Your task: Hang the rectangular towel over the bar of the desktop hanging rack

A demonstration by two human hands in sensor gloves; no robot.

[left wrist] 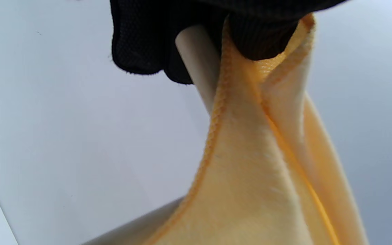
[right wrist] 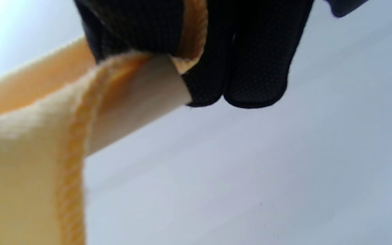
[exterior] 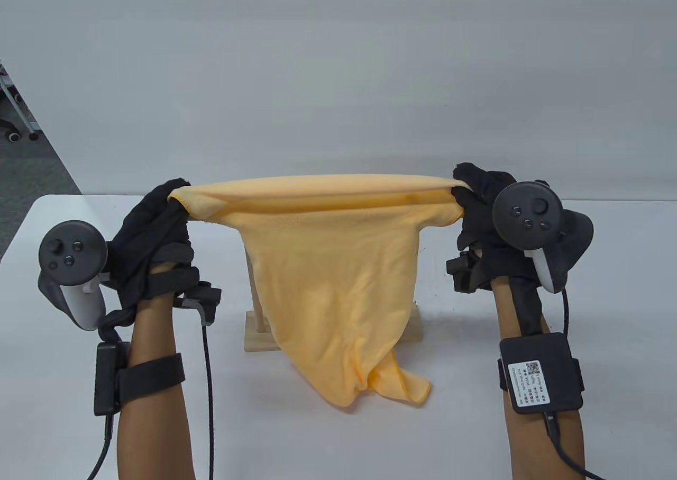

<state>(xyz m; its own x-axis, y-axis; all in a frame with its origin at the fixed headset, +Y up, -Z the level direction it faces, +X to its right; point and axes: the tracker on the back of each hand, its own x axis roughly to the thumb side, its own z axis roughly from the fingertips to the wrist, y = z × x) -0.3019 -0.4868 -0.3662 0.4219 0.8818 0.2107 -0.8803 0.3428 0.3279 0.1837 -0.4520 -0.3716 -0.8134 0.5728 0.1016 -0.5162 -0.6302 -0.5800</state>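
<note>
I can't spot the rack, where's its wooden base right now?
In the table view, the wooden base sits on the table at centre, mostly hidden behind the hanging towel, between both forearms.

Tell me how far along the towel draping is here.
Done: the towel lies across the rack's bar, stretched end to end. In hand: the left hand and right hand each grip an end at the bar's tips. Left: letting go; the near side hangs low, bunched at the table.

plain grey wall (exterior: 338, 67) is filling the back, white surface (exterior: 317, 448) sitting up front, chair casters (exterior: 13, 133) peeking in on the grey floor (exterior: 26, 168) far left
</note>
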